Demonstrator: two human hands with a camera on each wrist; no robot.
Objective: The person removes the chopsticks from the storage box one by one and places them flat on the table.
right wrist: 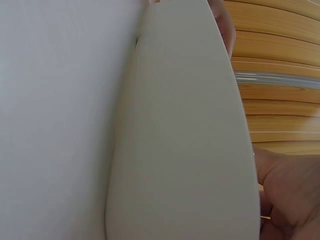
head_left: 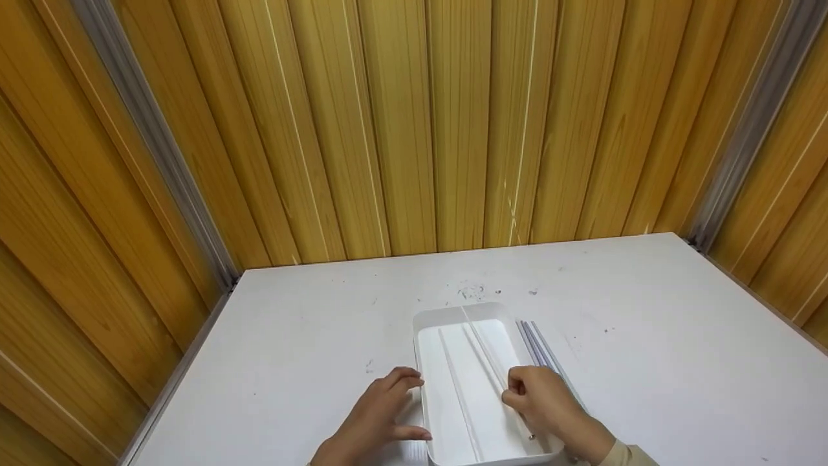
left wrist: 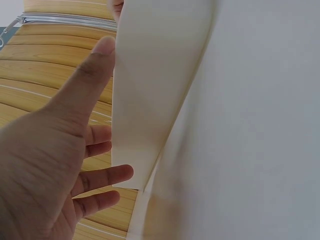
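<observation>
A white rectangular tray (head_left: pixel 446 317) stands on the table in the head view. My right hand (head_left: pixel 543 398) is over its right side and pinches a thin white stick (head_left: pixel 482 340) that slants across the tray, its far end at the back rim. Another thin white stick (head_left: pixel 458 391) lies lengthwise in the tray's left half. My left hand (head_left: pixel 381 411) is at the tray's left wall (left wrist: pixel 150 90), thumb and fingers spread, fingertips at the rim. The right wrist view shows mostly the tray's outer wall (right wrist: pixel 185 125), with part of my right hand (right wrist: pixel 292 190) beyond it.
Several thin grey-violet sticks (head_left: pixel 538 346) lie side by side on the white table (head_left: pixel 310 343), just right of the tray. Small dark marks (head_left: pixel 472 289) spot the surface behind the tray. Wood-patterned panels (head_left: pixel 401 129) enclose the table at the back and sides.
</observation>
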